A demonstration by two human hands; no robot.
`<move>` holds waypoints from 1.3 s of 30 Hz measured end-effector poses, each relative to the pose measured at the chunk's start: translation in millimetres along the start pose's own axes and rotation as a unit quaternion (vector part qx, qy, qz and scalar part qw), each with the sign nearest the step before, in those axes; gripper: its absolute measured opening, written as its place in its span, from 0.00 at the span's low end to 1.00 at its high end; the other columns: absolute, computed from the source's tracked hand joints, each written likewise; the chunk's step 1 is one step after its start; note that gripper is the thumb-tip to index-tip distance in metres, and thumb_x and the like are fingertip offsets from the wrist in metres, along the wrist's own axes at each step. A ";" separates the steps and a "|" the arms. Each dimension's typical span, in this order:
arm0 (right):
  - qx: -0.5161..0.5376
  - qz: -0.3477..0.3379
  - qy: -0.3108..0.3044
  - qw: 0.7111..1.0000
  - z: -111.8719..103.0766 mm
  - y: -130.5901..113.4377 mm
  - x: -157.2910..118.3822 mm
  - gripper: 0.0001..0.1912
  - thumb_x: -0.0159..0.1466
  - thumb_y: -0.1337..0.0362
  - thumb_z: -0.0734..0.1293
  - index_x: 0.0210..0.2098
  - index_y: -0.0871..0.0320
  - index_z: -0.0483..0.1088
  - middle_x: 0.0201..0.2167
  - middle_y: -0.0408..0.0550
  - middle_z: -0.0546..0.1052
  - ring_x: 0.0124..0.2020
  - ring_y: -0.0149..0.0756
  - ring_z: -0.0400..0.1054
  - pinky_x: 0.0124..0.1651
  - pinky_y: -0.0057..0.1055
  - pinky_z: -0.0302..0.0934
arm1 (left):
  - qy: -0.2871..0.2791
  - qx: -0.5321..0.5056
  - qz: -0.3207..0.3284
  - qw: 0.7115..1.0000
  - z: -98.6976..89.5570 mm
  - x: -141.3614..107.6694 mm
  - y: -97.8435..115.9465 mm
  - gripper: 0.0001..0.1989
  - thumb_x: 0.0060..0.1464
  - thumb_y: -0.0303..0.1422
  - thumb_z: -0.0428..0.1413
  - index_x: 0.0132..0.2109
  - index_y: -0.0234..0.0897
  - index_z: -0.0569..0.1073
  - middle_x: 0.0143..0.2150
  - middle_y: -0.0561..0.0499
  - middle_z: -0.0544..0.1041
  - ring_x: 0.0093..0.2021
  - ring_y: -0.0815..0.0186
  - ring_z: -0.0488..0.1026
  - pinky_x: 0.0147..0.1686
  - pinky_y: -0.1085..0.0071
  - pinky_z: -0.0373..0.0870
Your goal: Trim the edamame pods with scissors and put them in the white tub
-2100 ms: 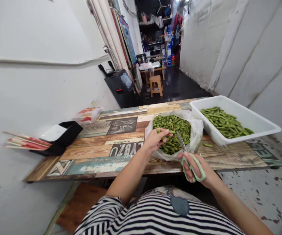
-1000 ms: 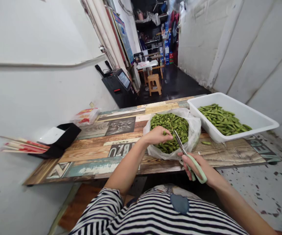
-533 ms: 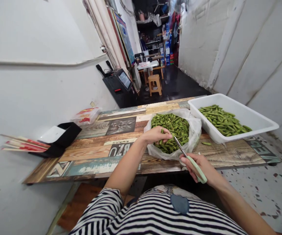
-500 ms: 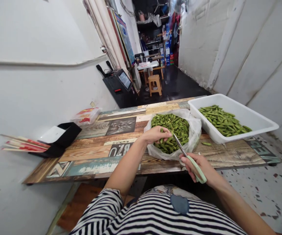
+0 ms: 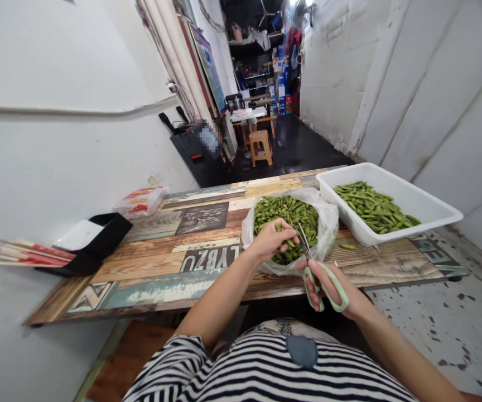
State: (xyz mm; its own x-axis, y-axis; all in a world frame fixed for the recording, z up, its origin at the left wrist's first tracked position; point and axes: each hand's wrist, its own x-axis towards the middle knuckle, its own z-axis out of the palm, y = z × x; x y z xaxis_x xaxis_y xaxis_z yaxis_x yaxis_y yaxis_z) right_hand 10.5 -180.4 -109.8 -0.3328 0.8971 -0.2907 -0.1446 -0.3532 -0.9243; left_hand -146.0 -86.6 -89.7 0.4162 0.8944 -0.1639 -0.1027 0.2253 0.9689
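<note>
My right hand [image 5: 337, 287] grips the pale green handles of a pair of scissors [image 5: 328, 286], with the blades parted and pointing up and away. Close to the blade tips, my left hand [image 5: 275, 240] is pinched around a green soybean pod, mostly hidden by the fingers. Both hands are over the near part of a white plastic bag [image 5: 329, 220], opened wide and full of green pods [image 5: 285, 209]. To its right stands a white plastic tub [image 5: 429, 204] with more green pods [image 5: 372, 206] inside. One loose pod [image 5: 347, 246] lies on the table between them.
The wood-patterned table [image 5: 149, 251] holds a black box [image 5: 111, 231] with wrapped chopsticks [image 5: 35, 254] at the left, and a red-and-white plastic packet [image 5: 140, 201] behind. A stool [image 5: 261, 148] and black machine [image 5: 197, 153] stand beyond. Walls flank both sides.
The scissor blades and handles have opened from closed. My left hand stays pinched near the tips. The whole view has shifted slightly.
</note>
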 end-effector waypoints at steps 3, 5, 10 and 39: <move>0.019 0.013 0.031 0.999 -1.1 3.1 3.0 0.25 0.57 0.43 0.63 0.40 0.59 0.66 0.14 0.33 0.61 0.10 0.24 0.53 0.12 0.24 0.54 | 0.030 -0.018 -0.002 0.999 6.9 -3.7 -1.8 0.13 0.47 0.32 0.59 0.31 0.37 0.60 0.24 0.53 0.74 0.14 0.79 0.59 0.15 0.80 0.46; 0.043 0.016 0.035 0.998 -4.0 6.0 3.9 0.24 0.57 0.43 0.63 0.39 0.59 0.66 0.14 0.33 0.61 0.10 0.23 0.52 0.11 0.23 0.53 | 0.071 -0.012 0.009 0.997 13.8 -2.4 4.8 0.11 0.49 0.29 0.57 0.31 0.37 0.59 0.24 0.53 0.73 0.14 0.78 0.59 0.14 0.80 0.45; 0.085 0.031 0.004 0.996 -11.9 12.6 -1.8 0.25 0.58 0.43 0.63 0.41 0.59 0.66 0.16 0.34 0.64 0.12 0.24 0.56 0.14 0.24 0.57 | 0.147 0.018 0.118 0.982 54.1 49.2 47.7 0.07 0.50 0.27 0.55 0.33 0.36 0.62 0.25 0.55 0.71 0.17 0.78 0.61 0.18 0.81 0.53; -0.121 0.031 0.022 0.992 -12.4 11.1 -0.8 0.24 0.59 0.41 0.59 0.34 0.58 0.63 0.17 0.36 0.63 0.14 0.26 0.60 0.17 0.25 0.60 | 0.034 0.377 0.123 0.917 -26.7 19.7 -0.6 0.11 0.52 0.35 0.53 0.35 0.32 0.76 0.31 0.49 0.77 0.29 0.70 0.69 0.31 0.75 0.63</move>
State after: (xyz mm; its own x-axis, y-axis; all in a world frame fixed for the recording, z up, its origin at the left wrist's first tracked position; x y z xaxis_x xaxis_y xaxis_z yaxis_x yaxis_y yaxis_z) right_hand 20.6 -181.7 -122.8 -0.2923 0.8883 -0.3542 0.1039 -0.3387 -0.9352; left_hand -161.9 -58.8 -98.5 0.4044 0.9101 0.0901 0.4789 -0.2947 0.8269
